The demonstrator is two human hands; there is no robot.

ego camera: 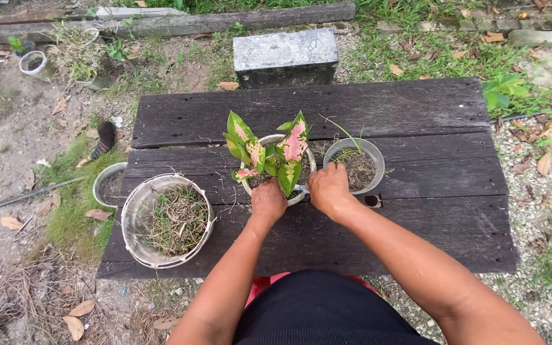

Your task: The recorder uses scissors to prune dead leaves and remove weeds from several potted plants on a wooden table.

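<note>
Now both hands sit at the near rim of the white pot [301,195] mid-table: left hand [268,200] curled on it under the pink-green plant [269,153], right hand [328,188] gripping beside.

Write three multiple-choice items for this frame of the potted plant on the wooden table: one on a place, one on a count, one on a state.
1. Where is the small pot of soil relative to the pot with the pink-and-green plant?
A. to its right
B. to its left
C. off the table

2. How many round containers stand on the dark plank table?
A. one
B. three
C. five

3. What are the hands doing?
A. hanging off the table
B. both at the near rim of the plant pot
C. lifting the concrete block

Answers: 
1 A, it stands on the picture's right of the plant. 
2 B, plant pot, soil pot and the tub of dry grass. 
3 B, the left hand and right hand meet there.
</note>
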